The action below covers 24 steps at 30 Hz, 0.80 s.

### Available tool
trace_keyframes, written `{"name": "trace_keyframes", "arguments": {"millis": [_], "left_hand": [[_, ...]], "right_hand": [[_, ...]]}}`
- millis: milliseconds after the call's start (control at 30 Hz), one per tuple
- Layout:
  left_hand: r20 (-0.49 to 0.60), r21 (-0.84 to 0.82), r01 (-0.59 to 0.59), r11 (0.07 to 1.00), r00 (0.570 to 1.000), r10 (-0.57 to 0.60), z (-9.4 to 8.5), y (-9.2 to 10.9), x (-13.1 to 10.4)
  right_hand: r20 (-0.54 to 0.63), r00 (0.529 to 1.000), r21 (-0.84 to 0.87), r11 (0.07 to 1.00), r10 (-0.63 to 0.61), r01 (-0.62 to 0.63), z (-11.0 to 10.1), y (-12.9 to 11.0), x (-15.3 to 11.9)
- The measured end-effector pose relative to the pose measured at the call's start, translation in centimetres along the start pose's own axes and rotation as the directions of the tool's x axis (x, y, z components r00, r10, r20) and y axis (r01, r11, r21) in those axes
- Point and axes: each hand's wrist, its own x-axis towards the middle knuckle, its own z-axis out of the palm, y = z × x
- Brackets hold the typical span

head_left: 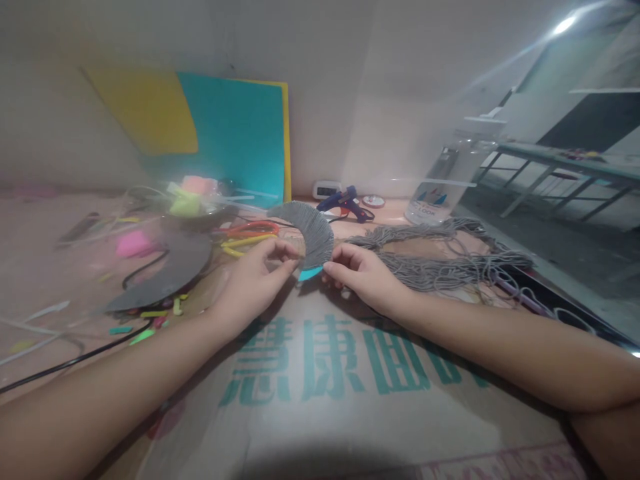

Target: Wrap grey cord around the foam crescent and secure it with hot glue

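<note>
left grip | right grip | both touching grey crescent | glue gun behind

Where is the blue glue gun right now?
In the head view, the blue glue gun lies slightly right of centre, near the wall, beside the small white device and beyond the grey crescent between the left hand and right hand.

Free lane: over the printed board, between left forearm and right forearm. Right side blocked low by the gray cord bundle, clear bottle behind it. Left: dark curved piece and colored scraps clutter the table, black cable running across. Past the gray wrapped crescent: glue gun, orange handles, then wall.
</note>
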Motion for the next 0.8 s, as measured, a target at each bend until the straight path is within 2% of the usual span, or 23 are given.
{"name": "trace_keyframes", "arguments": {"millis": [367, 567, 800], "left_hand": [[-0.064, -0.050, -0.012, 0.999, 0.998, 0.009, -0.18, 0.75, -0.25], [-0.034, -0.033, 0.001, 0.999, 0.999, -0.003, -0.15, 0.69, -0.36], [0.014, -0.065, -0.050, 0.997, 0.999, 0.051, 0.22, 0.46, -0.50]], "right_hand": [[0.000, 1.000, -0.009, 1.000, 0.002, -0.002, -0.03, 0.09, 0.07], [0.005, 1.000, -0.025, 1.000, -0.008, 0.008, -0.02, -0.04, 0.05], [0.002, 1.000, -0.016, 1.000, -0.019, 0.019, 0.04, -0.07, 0.03]]}}
